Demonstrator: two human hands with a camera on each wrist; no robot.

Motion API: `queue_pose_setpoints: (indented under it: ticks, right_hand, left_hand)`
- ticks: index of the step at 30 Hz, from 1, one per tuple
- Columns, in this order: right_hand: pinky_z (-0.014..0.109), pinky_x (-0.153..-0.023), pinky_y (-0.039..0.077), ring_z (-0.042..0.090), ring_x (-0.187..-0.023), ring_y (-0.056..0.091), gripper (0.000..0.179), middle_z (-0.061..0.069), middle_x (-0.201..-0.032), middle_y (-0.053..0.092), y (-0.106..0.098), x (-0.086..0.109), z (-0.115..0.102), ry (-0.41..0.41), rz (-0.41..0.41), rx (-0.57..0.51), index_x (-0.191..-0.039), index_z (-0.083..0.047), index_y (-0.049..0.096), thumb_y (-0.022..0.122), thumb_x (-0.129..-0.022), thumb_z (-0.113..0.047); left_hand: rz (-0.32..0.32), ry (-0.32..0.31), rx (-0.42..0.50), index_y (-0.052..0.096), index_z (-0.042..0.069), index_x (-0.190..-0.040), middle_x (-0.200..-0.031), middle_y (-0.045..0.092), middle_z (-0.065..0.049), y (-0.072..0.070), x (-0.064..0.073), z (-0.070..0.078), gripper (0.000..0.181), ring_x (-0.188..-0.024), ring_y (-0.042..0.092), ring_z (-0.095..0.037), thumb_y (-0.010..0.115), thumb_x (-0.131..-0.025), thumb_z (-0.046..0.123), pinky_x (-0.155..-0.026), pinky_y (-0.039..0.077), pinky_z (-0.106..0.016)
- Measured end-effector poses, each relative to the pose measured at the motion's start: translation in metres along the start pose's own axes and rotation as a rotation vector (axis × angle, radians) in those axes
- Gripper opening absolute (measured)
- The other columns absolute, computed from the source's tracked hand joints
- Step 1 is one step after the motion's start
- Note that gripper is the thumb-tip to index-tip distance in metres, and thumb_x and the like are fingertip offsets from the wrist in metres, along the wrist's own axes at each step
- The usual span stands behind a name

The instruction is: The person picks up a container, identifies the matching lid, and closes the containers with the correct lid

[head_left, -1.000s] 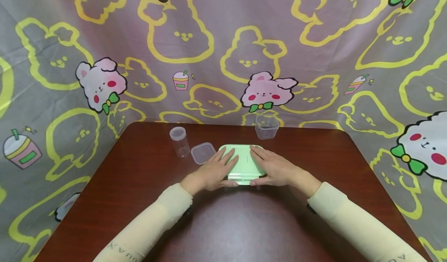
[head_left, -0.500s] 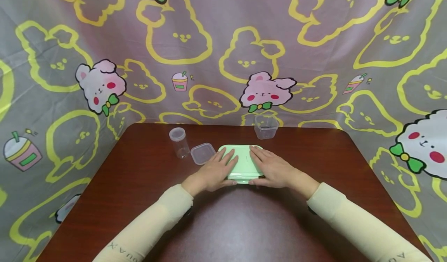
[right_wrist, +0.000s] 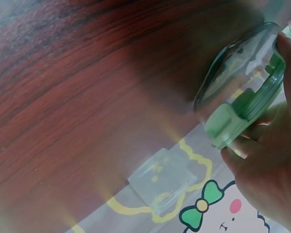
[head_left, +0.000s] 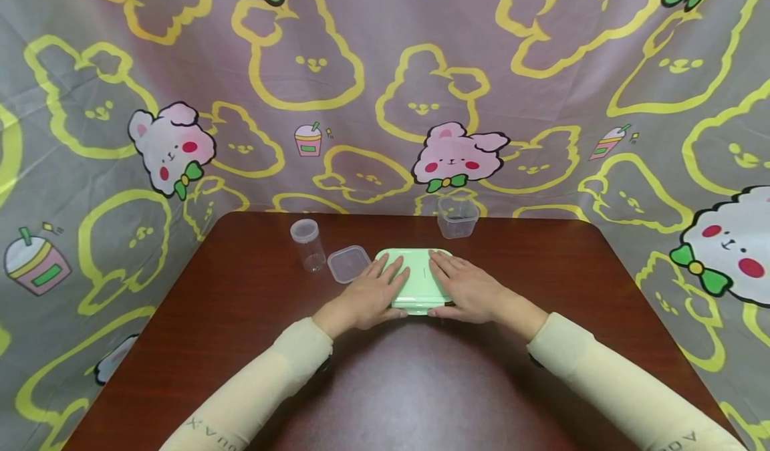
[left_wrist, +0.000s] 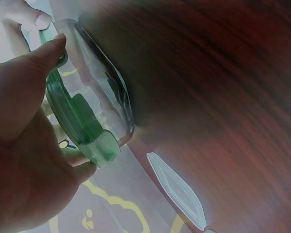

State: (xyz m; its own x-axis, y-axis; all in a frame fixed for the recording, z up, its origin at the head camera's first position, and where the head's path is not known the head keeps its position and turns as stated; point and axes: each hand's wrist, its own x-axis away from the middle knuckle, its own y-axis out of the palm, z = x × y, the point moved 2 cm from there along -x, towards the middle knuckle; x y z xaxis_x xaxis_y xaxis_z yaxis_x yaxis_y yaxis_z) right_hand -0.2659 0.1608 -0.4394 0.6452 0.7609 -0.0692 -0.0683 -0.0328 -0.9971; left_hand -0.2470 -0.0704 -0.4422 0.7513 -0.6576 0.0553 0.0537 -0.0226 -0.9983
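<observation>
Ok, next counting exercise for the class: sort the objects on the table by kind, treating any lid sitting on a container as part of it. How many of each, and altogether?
Containers: 3 (transparent rectangular box with a mint-green lid, clear cylindrical jar with a translucent lid, clear squarish plastic tub)
Loose lids: 1 (translucent flat square plastic lid)
Total: 4

Whitish glare on the tabletop [head_left: 409, 384] — wrist views dimmer, hazy — soft shadow beside the green-lidded container [left_wrist: 89, 92]
</observation>
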Motion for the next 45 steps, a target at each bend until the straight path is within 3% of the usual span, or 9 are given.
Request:
queue_pose_setpoints:
  ticks: [11,21,38,45]
  right_hand:
    - [0.051,-0.117,0.036,0.042,-0.146,0.038,0.089,0.030,-0.159,0.034,-0.0021,-0.0038,-0.0074,-0.015,0.004,0.147,-0.150,0.011,0.039,0.062,-0.097,-0.057]
    - [0.051,-0.118,0.035,0.041,-0.148,0.035,0.088,0.029,-0.160,0.032,0.0008,-0.0025,-0.0103,-0.005,-0.022,0.115,-0.151,0.011,0.037,0.060,-0.098,-0.057]
    - [0.051,-0.118,0.034,0.041,-0.148,0.035,0.090,0.028,-0.161,0.032,-0.0034,-0.0009,-0.0050,0.008,0.000,0.092,-0.152,0.010,0.037,0.061,-0.097,-0.058]
    - [0.053,-0.118,0.034,0.043,-0.148,0.035,0.091,0.029,-0.160,0.033,-0.0010,-0.0007,-0.0046,-0.002,0.027,0.062,-0.151,0.011,0.038,0.063,-0.096,-0.057]
  left_hand:
    - [0.005,-0.035,-0.115,0.028,0.008,-0.161,-0.169,0.019,-0.017,-0.0006,-0.0034,0.0019,0.079,-0.153,0.020,-0.043,0.057,-0.102,0.052,-0.123,0.023,-0.052]
    - [0.009,-0.030,-0.085,0.029,0.008,-0.161,-0.168,0.021,-0.018,0.0004,-0.0001,0.0029,0.079,-0.153,0.021,-0.044,0.058,-0.101,0.051,-0.123,0.023,-0.052]
    - [0.013,-0.023,-0.059,0.028,0.007,-0.161,-0.169,0.019,-0.018,-0.0044,-0.0018,0.0031,0.079,-0.154,0.018,-0.043,0.059,-0.101,0.049,-0.124,0.020,-0.052]
    - [0.027,-0.017,0.022,0.029,0.008,-0.161,-0.169,0.018,-0.017,-0.0023,-0.0015,-0.0021,0.081,-0.154,0.016,-0.043,0.061,-0.100,0.049,-0.124,0.020,-0.054]
